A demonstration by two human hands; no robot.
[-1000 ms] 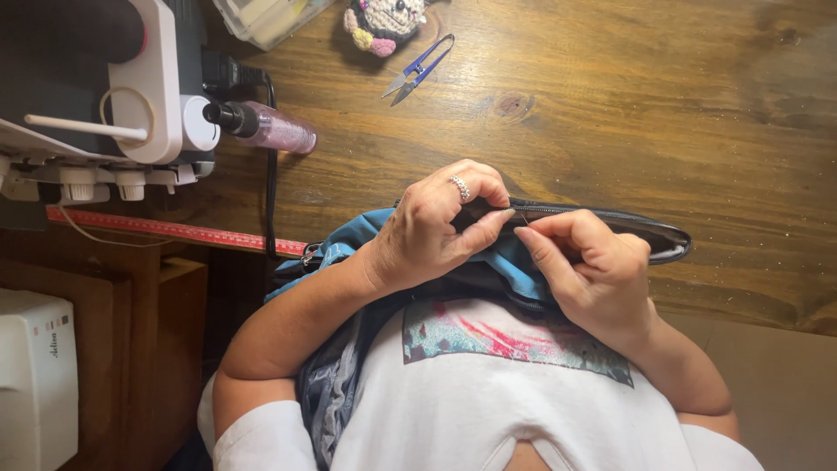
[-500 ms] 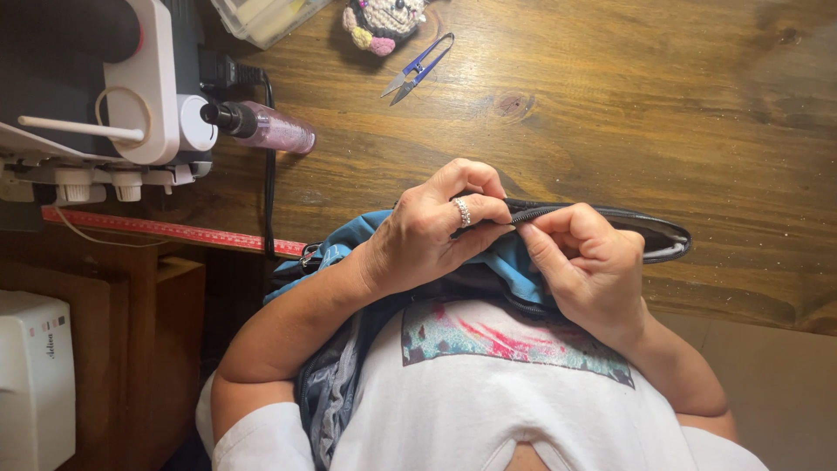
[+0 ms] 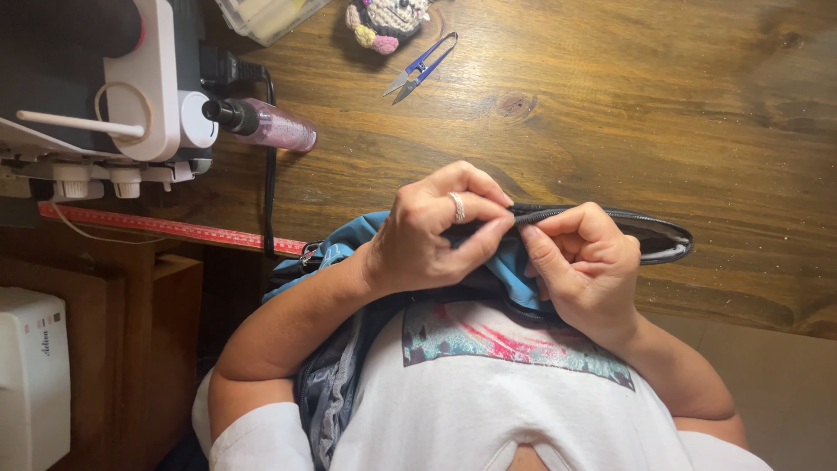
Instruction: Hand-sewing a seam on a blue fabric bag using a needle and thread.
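Both hands pinch the dark zippered edge of a blue fabric bag between them: left hand and right hand fingertips touching above the wooden bench.

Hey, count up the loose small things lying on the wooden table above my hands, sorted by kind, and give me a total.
Thread snips, blue handles: 1
Crocheted toy: 1
Pink glittery bottle with black cap, lying on its side: 1
Clear plastic box, partly out of view: 1
Red measuring tape along the table edge: 1
Total: 5
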